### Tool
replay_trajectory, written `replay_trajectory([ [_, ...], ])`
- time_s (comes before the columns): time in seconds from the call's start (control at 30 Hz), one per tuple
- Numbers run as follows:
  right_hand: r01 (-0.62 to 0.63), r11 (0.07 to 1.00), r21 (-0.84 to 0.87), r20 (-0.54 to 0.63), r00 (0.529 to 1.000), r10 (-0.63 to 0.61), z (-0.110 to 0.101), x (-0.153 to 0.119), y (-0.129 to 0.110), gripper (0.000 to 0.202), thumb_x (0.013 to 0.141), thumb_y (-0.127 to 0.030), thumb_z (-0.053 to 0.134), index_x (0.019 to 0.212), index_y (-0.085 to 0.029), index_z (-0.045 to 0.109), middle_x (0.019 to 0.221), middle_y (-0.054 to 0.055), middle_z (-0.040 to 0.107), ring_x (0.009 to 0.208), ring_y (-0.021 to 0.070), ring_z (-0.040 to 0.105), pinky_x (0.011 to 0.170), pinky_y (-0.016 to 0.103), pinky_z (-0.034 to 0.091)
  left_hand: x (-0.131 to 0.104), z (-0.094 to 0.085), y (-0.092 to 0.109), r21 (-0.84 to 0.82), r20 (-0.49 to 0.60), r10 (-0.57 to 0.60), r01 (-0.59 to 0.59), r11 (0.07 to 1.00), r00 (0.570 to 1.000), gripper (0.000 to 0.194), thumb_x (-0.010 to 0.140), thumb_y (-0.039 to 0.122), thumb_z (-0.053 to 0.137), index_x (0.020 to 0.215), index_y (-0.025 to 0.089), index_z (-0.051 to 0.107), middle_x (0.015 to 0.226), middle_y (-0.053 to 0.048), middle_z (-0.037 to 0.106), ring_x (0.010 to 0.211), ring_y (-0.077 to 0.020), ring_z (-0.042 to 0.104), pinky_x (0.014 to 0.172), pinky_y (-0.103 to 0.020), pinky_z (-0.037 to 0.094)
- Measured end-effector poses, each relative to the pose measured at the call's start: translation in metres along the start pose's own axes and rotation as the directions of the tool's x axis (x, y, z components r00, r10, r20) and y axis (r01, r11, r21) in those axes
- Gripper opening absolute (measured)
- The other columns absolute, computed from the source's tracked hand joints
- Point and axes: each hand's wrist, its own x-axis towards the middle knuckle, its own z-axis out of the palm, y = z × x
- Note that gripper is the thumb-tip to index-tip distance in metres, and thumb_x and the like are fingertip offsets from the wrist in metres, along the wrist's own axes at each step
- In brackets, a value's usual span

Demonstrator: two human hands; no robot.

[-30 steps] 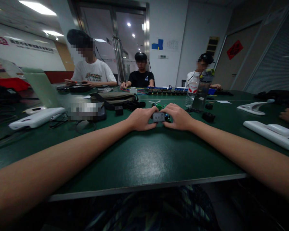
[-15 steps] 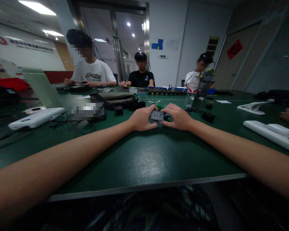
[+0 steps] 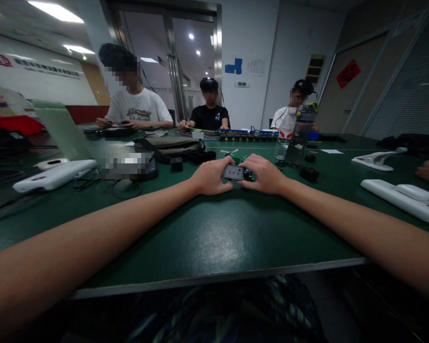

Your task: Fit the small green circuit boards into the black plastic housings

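A small grey rectangular block (image 3: 233,172) marked "SPD" is held just above the green table, between my two hands. My left hand (image 3: 211,175) is closed around its left end, thumb below and fingers above. My right hand (image 3: 266,174) grips the right end, where a dark round part (image 3: 247,174) shows by the fingers. Just behind the block lie bright green pieces (image 3: 240,158), partly covered by my hands; I cannot make out their kind.
Black small boxes (image 3: 309,173) stand to the right, near a water bottle (image 3: 283,138) and a dark tumbler (image 3: 300,136). White devices (image 3: 402,199) lie far right and another (image 3: 55,175) at left. A grey bag (image 3: 168,145) lies behind. Several people sit across the table (image 3: 214,238).
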Motion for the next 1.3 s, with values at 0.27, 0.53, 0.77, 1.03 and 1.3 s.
replay_trajectory([
  [0.27, 0.015, 1.0, 0.011, -0.023, 1.0, -0.015, 0.0, -0.0012, 0.0008, 0.028, 0.082, -0.033, 0.067, 0.104, -0.015, 0.066, 0.094, 0.012, 0.067, 0.09, 0.0261, 0.057, 0.082, 0.042, 0.048, -0.0012, 0.0003, -0.0031, -0.028, 0.01, 0.035, -0.035, 0.999, 0.999, 0.044, 0.074, 0.038, 0.061, 0.113, 0.018, 0.054, 0.095, -0.007, 0.07, 0.082, -0.0234, 0.068, 0.073, -0.032, 0.051],
  [0.53, 0.037, 0.999, 0.005, -0.034, 0.999, -0.037, 0.0004, -0.0011, 0.0002, 0.027, 0.082, -0.033, 0.067, 0.102, -0.015, 0.065, 0.094, 0.012, 0.067, 0.089, 0.0254, 0.057, 0.08, 0.041, 0.049, -0.0009, -0.0011, -0.0008, -0.024, 0.002, 0.042, -0.041, 0.999, 0.999, 0.042, 0.074, 0.036, 0.06, 0.112, 0.018, 0.055, 0.095, -0.006, 0.07, 0.083, -0.0234, 0.068, 0.073, -0.032, 0.052],
  [0.77, 0.036, 0.999, 0.014, -0.032, 0.999, -0.036, 0.0, -0.0005, -0.0011, 0.026, 0.082, -0.034, 0.067, 0.101, -0.015, 0.065, 0.093, 0.011, 0.066, 0.089, 0.0254, 0.056, 0.08, 0.041, 0.049, -0.0006, -0.0015, -0.0005, -0.02, 0.005, 0.048, -0.048, 0.999, 0.999, 0.041, 0.072, 0.034, 0.059, 0.11, 0.018, 0.055, 0.094, -0.007, 0.069, 0.083, -0.0244, 0.068, 0.073, -0.033, 0.051],
  [1.03, 0.021, 0.999, 0.028, -0.026, 0.999, -0.021, -0.0013, -0.0002, -0.0021, 0.026, 0.082, -0.032, 0.066, 0.102, -0.016, 0.065, 0.094, 0.011, 0.066, 0.09, 0.0261, 0.056, 0.081, 0.042, 0.049, -0.0011, -0.0009, -0.0019, -0.036, -0.001, 0.047, -0.047, 0.998, 0.999, 0.042, 0.07, 0.033, 0.059, 0.11, 0.019, 0.053, 0.093, -0.005, 0.068, 0.081, -0.0232, 0.067, 0.072, -0.032, 0.05],
  [1.3, 0.069, 0.996, 0.048, -0.017, 0.997, -0.069, -0.0006, -0.0002, -0.0022, 0.032, 0.08, -0.026, 0.063, 0.111, -0.015, 0.065, 0.097, 0.012, 0.067, 0.092, 0.0264, 0.056, 0.085, 0.044, 0.049, 0.0007, 0.0005, -0.0032, -0.183, 0.011, 0.051, -0.048, 0.982, 0.999, 0.037, 0.069, 0.036, 0.063, 0.099, 0.02, 0.05, 0.088, -0.002, 0.062, 0.076, -0.0186, 0.063, 0.069, -0.028, 0.046],
])
